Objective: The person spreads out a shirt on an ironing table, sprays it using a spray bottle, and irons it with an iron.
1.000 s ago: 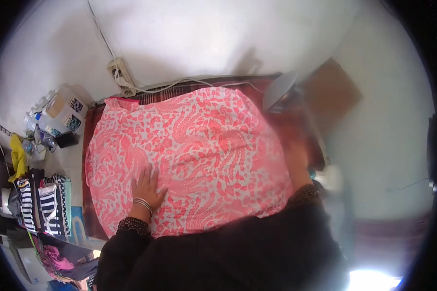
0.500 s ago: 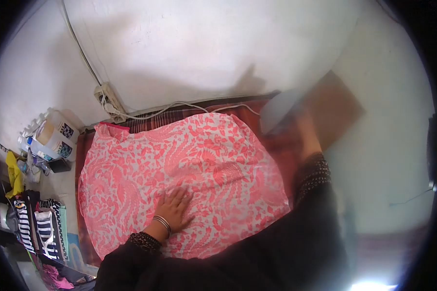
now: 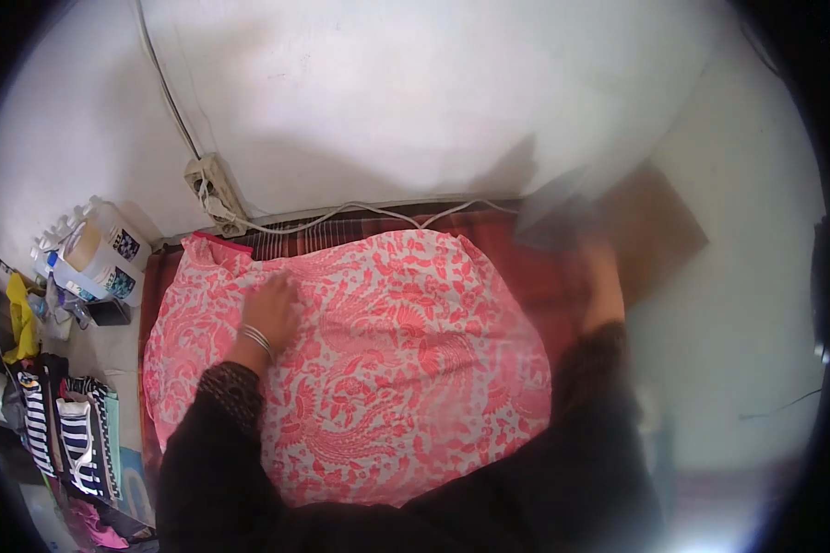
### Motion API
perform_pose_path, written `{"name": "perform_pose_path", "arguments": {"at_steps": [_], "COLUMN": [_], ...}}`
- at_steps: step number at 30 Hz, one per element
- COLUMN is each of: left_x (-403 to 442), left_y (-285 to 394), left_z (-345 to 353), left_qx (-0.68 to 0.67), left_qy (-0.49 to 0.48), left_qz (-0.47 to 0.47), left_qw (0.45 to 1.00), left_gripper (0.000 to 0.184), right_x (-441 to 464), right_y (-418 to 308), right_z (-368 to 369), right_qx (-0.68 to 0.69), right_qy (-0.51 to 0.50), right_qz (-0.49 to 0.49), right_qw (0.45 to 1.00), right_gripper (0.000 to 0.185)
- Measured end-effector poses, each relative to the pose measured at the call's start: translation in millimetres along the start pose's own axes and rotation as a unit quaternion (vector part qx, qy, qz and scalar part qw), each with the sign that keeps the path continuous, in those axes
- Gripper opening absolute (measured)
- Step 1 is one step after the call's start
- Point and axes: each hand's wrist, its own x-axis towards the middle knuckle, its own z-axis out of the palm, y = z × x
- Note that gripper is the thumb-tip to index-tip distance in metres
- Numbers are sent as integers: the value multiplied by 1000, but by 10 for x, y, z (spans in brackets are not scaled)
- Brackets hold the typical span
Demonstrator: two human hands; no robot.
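Note:
A pink-and-white floral garment [image 3: 397, 341] lies spread across a red-brown plaid cloth [image 3: 553, 286]. My left hand [image 3: 275, 311], with bangles at the wrist, is over the garment's upper left part. Its fingers are slightly bent and a little blurred, with nothing seen in them. Off the garment's upper right edge, my right hand [image 3: 598, 256] is closed around the handle of what looks like an iron [image 3: 553, 221]. The iron is smeared by motion, its grey pointed plate facing left. Behind it is a brown flat board [image 3: 659, 230].
A white cord [image 3: 341, 210] runs along the wall from a socket strip [image 3: 214, 194] towards the iron. At the left stand plastic jugs [image 3: 111, 249], a dark phone-like object [image 3: 111, 312] and folded striped clothes [image 3: 76, 433]. A white wall [image 3: 415, 101] rises behind.
My left hand has moved up and left across the garment, from lying flat with fingers spread. My right hand stays at the iron, which has tilted slightly. The view has shifted a little.

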Motion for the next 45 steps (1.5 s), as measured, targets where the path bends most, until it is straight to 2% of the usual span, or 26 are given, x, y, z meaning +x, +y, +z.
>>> {"name": "perform_pose_path", "arguments": {"at_steps": [1,2,4,5,7,8,10,11,13,14,16,18,20,24,26,27,29,30,32,33,35,36,38,42,44,45], "left_x": [80,150,299,318,231,195,151,141,106,145,271,154,25,-208,-227,-242,-304,-357,-480,-557,-721,-770,-878,-1009,-1116,-1114], "left_y": [-243,-490,-1006,-981,-846,-783,-671,-606,-530,-579,-642,-78,581,1173,1242,1230,1180,1218,1363,1423,1542,1607,1741,1917,2012,2023], "left_z": [68,155,310,191,-263,-364,-519,-571,-621,-524,-217,-501,-830,-750,-721,-659,-517,-566,-784,-921,-1194,-1270,-1339,-698,-538,-536], "left_qx": [-14,-29,-2,-2,12,15,30,37,58,60,27,-115,-224,-160,-38,-34,-134,-130,-335,-332,-395,-392,-306,-244,-171,-172], "left_qy": [56,112,119,117,-55,-54,-91,-90,-81,-81,34,206,244,142,-74,-78,0,-6,128,125,145,143,-175,-206,-128,-129], "left_qz": [-14,-29,-40,-38,-90,-92,-89,-91,-131,-129,-9,112,229,311,277,278,225,226,152,155,83,86,5,20,19,22], "left_qw": [998,993,992,992,994,994,991,991,986,987,999,965,915,926,957,957,965,965,921,922,903,905,936,947,977,976], "left_gripper": [52,50,50,50,50,50,50,50,50,50,52,53,51,38,22,22,16,16,21,21,31,31,40,45,40,40], "right_x": [-190,-540,-1272,-1251,-1269,-1187,-1079,-1088,-1184,-1330,-1854,-2309,-2747,-3256,-3334,-3352,-3394,-3408,-3383,-3381,-3383,-3367,-3352,-3152,-2975,-2926], "right_y": [-38,-339,-1020,-941,-1317,-1429,-1586,-1629,-1856,-1948,-2019,-1917,-1757,-1564,-1506,-1486,-1474,-1530,-1671,-1678,-1699,-1761,-1904,-1564,-1422,-1323], "right_z": [-38,190,649,959,1420,1539,1719,1725,1584,1506,1311,1145,1057,881,787,746,661,626,567,568,572,573,565,580,549,552], "right_qx": [-25,-17,2,38,-67,-63,-329,-322,-272,-271,-235,-198,-115,-77,-52,-47,-19,-14,98,102,55,57,5,24,-131,-134], "right_qy": [-43,-60,-96,-186,-90,-91,-87,-86,-178,-176,-77,-101,-164,-245,-259,-257,-193,-192,-167,-164,-230,-227,-264,-252,-169,-169], "right_qz": [30,6,-41,-71,-219,-220,-223,-223,-90,-88,-303,-433,-518,-526,-486,-484,-330,-326,-269,-267,-377,-374,-524,-489,-443,-441], "right_qw": [998,998,995,979,969,969,914,916,941,942,920,874,832,811,833,835,924,925,943,944,896,897,810,834,870,871], "right_gripper": [48,39,28,35,40,40,37,37,28,28,24,27,29,30,29,29,26,26,22,22,22,22,26,31,31,31]}}
